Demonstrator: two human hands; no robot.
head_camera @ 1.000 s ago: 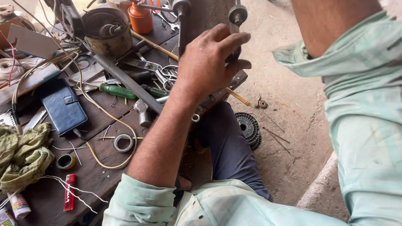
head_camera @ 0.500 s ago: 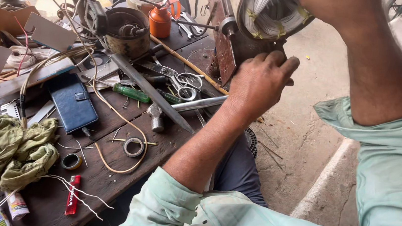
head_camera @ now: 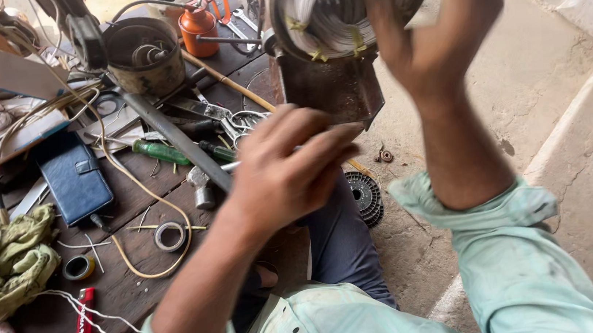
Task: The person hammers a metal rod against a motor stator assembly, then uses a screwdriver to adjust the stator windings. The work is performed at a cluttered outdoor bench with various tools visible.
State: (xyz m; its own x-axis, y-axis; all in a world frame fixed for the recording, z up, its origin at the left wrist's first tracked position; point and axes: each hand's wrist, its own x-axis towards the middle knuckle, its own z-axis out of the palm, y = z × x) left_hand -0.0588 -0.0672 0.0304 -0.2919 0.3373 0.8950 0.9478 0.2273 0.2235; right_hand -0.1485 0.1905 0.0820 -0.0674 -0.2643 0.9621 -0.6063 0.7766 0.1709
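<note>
The left hand point(head_camera: 286, 171) is hovering just below the motor stator point(head_camera: 339, 15), fingers pinched narrow on something thin I cannot make out. Beyond it, the right hand point(head_camera: 429, 35) is gripping the stator's rim, holding it raised beside the cluttered surface point(head_camera: 147, 285).

Two tape rolls point(head_camera: 169, 236) (both small), two hands point(head_camera: 290, 171), one wallet point(head_camera: 75, 178)

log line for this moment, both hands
right hand: holds round wire-wound motor coil raised | left hand: below coil, grip unclear | wooden workbench: cluttered
</note>
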